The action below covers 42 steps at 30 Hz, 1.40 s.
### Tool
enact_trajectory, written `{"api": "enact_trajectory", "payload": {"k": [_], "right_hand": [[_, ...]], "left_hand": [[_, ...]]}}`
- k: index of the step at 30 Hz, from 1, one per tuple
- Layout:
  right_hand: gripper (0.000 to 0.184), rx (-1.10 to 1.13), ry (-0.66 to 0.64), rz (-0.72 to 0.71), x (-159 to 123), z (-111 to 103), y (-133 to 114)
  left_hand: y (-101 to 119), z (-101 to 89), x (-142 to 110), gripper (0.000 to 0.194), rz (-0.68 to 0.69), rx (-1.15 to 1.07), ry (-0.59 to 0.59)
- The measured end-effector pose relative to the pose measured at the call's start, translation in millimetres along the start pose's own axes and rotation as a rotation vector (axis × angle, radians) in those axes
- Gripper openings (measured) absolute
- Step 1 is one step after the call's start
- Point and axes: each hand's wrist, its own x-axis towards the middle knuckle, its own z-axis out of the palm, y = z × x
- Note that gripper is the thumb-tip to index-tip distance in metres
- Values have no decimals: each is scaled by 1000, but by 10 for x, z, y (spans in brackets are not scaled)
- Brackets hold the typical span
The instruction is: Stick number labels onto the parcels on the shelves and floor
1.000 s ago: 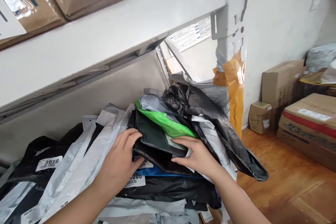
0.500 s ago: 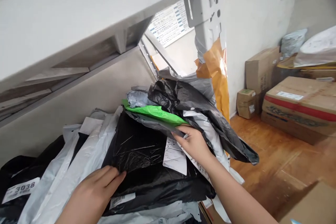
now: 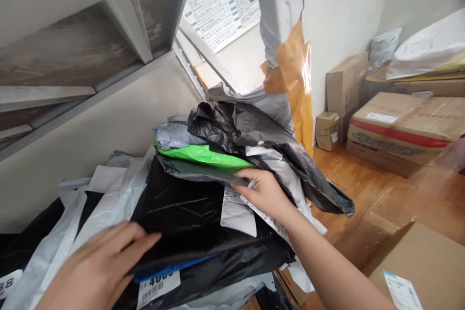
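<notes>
Reaching from the lower right, the right hand (image 3: 266,194) pinches the dark grey bag (image 3: 194,169) below the green bag (image 3: 203,155), while the blurred left hand (image 3: 95,262) hangs half-open at the black bag's (image 3: 181,209) left edge, contact unclear.

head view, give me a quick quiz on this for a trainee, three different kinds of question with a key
1. True or false: orange plastic is wrapped around part of the shelf post.
2. Which grips the dark grey bag just under the bright green bag? A) left hand B) right hand
3. Fill in: the large carton on the floor has a ___ stripe.
Key: 1 true; 2 B; 3 red
</notes>
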Motion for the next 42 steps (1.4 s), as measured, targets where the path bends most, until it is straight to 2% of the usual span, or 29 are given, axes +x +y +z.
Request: {"api": "enact_trajectory", "payload": {"k": [3, 7, 11, 14, 17, 22, 24, 26, 28, 31, 36, 42], "right_hand": [[12, -11, 10, 0, -3, 35, 20], [14, -50, -28, -23, -11, 40, 16], [22, -48, -111, -19, -34, -2, -35], [30, 3, -179, 1, -50, -40, -87], [31, 18, -207, 14, -55, -58, -118], [30, -27, -215, 14, -66, -42, -85], [26, -29, -213, 14, -75, -44, -66], [23, -30, -223, 6, -74, -58, -58], [26, -10, -218, -5, -58, -75, -60], [27, 57, -138, 4, -15, -92, -65], [24, 86, -39, 8, 25, -85, -42], [26, 59, -39, 10, 23, -73, -18]], "left_hand": [[-4, -251, 524, 37, 16, 105, 97], [-18, -330, 1036, 26, 37, 252, 102], [-15, -271, 1233, 21, 16, 261, 117], [11, -232, 1305, 16, -5, 267, 129], [53, -194, 1329, 16, -22, 255, 141], [66, -186, 1190, 15, -76, 180, 203], [28, -231, 1072, 14, -31, 53, 162], [-22, -277, 914, 12, 57, -107, 23], [-63, -278, 717, 9, 126, -225, -165], [-87, -151, 376, 16, 151, -282, -362], [-139, 162, -85, 42, 93, -251, -331], [-251, 289, -195, 54, 120, -284, -326]]}}
